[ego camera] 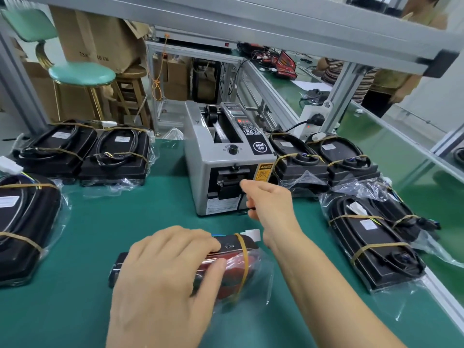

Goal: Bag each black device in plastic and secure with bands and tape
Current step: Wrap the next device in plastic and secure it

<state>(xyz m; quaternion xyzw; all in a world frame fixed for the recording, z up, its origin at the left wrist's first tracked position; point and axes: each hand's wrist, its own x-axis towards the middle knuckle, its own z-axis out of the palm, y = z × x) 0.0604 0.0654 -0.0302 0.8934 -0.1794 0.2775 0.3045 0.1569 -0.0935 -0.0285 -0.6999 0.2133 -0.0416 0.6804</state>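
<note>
Where green mat (pixel 150 197) spreads, bagged devices (pixel 296 162), stool (pixel 81 74)

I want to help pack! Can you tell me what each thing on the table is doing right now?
Left hand: pressing on the bagged device, fingers spread.
Bagged device: lying under that hand, in plastic, one rubber band round it.
Right hand: reaching at the tape dispenser's slot, fingers curled; tape not visible.
Tape dispenser: upright, red display lit.
Devices at right: bagged and banded.
Devices at left: bagged and banded.

Bagged black-and-red device (pixel 233 267) lying on its side, yellow band (pixel 244 257) around it, centre of mat
</note>
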